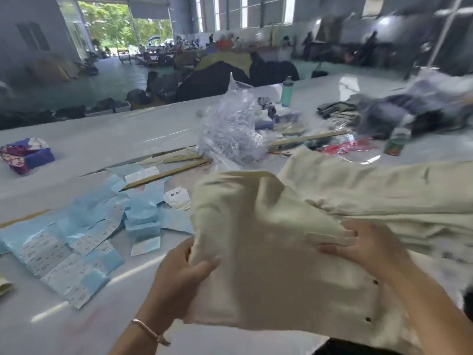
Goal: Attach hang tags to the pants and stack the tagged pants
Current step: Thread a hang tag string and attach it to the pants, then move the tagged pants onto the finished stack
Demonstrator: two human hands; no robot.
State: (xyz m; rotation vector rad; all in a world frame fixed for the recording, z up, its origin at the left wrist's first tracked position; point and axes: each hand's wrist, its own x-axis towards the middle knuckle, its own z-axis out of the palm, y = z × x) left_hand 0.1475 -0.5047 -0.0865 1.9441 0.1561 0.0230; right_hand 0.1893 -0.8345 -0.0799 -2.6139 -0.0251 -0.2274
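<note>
So right now the cream pants sit lower centre of the frame, partly lifted off the white table, with the left hand pinched shut on the fabric's left edge and the right hand lying mostly flat, fingers spread, on the cloth where it meets the stack of cream pants at right. Frame's pretty blurry, so I honestly can't tell if that right hand is gripping anything or just pressing. Biggest risk I see: only one hand has a real hold, so the pair could sag or unfold and drag across the hang tags scattered at lower left, knocking the blue and white slips out of order or off the edge. The right hand's nudge could also shove the stack crooked. And that crinkly plastic bag just behind in the centre could get snagged if the pants swing forward.
</note>
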